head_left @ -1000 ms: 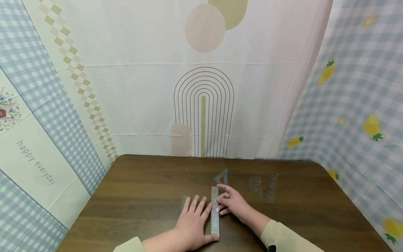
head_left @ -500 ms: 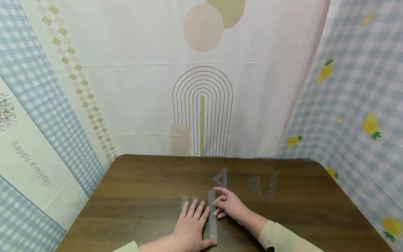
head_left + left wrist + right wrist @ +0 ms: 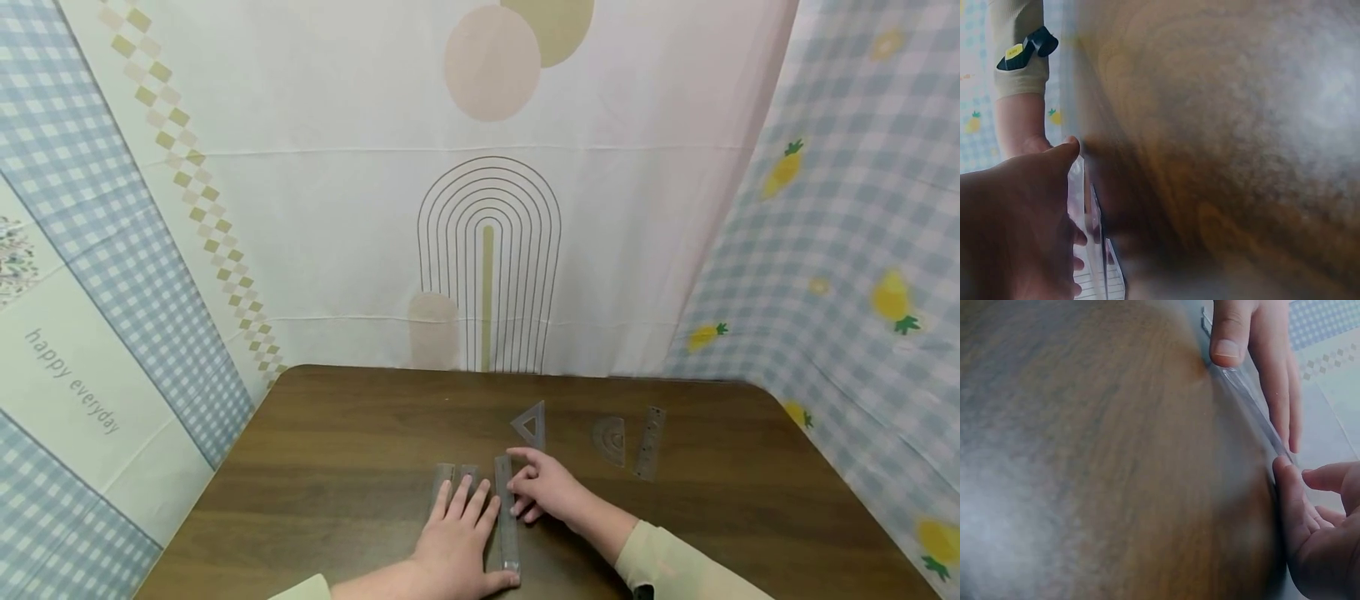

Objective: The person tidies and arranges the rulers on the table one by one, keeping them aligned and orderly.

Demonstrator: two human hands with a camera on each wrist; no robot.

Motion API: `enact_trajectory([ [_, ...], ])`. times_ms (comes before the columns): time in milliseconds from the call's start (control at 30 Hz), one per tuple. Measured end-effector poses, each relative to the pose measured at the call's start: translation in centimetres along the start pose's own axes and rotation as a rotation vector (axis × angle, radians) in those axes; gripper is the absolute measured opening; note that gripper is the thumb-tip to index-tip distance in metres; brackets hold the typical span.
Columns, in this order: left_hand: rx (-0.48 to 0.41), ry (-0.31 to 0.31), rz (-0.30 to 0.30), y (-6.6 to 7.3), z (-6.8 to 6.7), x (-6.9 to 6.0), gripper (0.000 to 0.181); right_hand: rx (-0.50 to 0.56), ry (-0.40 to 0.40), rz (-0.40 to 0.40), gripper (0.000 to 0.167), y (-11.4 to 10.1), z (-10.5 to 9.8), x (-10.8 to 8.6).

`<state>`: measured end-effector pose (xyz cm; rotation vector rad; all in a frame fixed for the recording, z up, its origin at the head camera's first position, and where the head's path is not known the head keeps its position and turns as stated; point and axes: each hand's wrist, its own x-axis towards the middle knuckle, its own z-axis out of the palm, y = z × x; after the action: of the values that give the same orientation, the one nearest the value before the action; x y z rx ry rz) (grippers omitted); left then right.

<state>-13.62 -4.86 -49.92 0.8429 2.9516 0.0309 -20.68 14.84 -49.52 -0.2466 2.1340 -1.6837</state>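
Observation:
A clear straight ruler lies lengthwise on the brown table, between my two hands. My left hand rests flat with fingers spread, its thumb on the ruler's near end. Under its fingertips are two more clear rulers, a left one and a middle one, mostly hidden by the hand. My right hand touches the first ruler's right edge, index finger extended toward its far end, other fingers bent. In the right wrist view, the thumb of my right hand meets the edge of that ruler.
Beyond my right hand lies a clear set square. Farther right are a clear protractor and a clear ruler with holes. A patterned cloth hangs behind the table's back edge.
The ruler between the hands has shifted slightly left and nearer, with my right hand at its edge. The middle ruler's far end has come into view by my left fingers.

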Motion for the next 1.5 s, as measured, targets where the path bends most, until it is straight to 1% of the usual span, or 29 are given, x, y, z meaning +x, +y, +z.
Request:
enact_trajectory([
  [233, 0.017, 0.021, 0.005, -0.1, 0.2, -0.1, 0.106, -0.055, -0.022, 0.046, 0.061, -0.5, -0.1, 0.2],
  [333, 0.012, 0.017, 0.002, -0.2, 0.1, -0.2, 0.105, -0.08, -0.027, 0.058, 0.061, -0.7, -0.1, 0.2],
  [467, 0.0, 0.005, 0.002, -0.3, -0.2, -0.5, 0.105, -0.121, -0.03, 0.054, 0.059, -0.7, -0.2, 0.3],
  [533, 0.008, 0.006, 0.006, -0.3, -0.2, -0.7, 0.105, -0.14, -0.032, 0.053, 0.059, -0.7, -0.1, 0.3],
  [700, 0.016, 0.0, 0.013, -0.6, 0.1, -0.7, 0.105, -0.169, -0.038, 0.056, 0.059, -0.5, 0.0, 0.3],
  [767, 0.009, -0.011, 0.014, -0.8, 0.3, -0.7, 0.106, -0.18, -0.037, 0.05, 0.059, -0.3, 0.1, 0.3],
  [933, 0.002, -0.03, 0.015, -1.1, 0.2, -0.8, 0.108, -0.227, -0.019, 0.033, 0.058, -0.2, 0.5, 0.4],
  [1033, 0.003, -0.029, 0.014, -1.3, 0.1, -0.8, 0.108, -0.259, -0.006, 0.03, 0.057, -0.3, 0.6, 0.4],
  [1233, -0.009, -0.026, 0.015, -1.6, 0.0, -0.9, 0.108, -0.304, 0.001, 0.034, 0.06, -0.3, 0.8, 0.5],
  [1500, -0.023, -0.056, 0.026, -2.0, -0.1, -0.9, 0.106, -0.375, -0.014, 0.044, 0.065, -0.4, 0.9, 0.6],
])
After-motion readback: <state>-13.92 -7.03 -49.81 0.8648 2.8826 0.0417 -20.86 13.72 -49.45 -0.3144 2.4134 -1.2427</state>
